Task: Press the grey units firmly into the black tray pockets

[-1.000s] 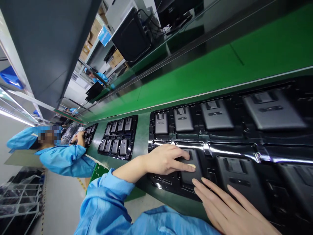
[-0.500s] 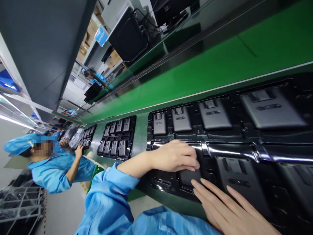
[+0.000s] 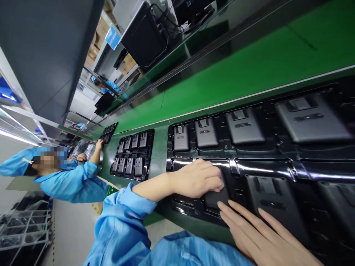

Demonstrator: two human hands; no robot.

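My left hand is closed, its fingers curled down over the upper end of a dark grey plastic device. The fingertips are hidden. This device lies in the near row of a glossy black plastic tray. My right hand is open, with fingers outstretched and apart, the foremost fingertips beside the device's near end. Right of it in the same row lies another grey device with a recess at its top. Several like it fill the far row, among them one grey device.
Left of my tray, a second black tray holds several devices. Beyond it a co-worker in blue has a hand on a third tray. A green conveyor surface runs behind. A dark overhead panel hangs upper left.
The co-worker's arm has reached away from their body, and the third tray has moved onto the green conveyor surface. My hands have barely moved.
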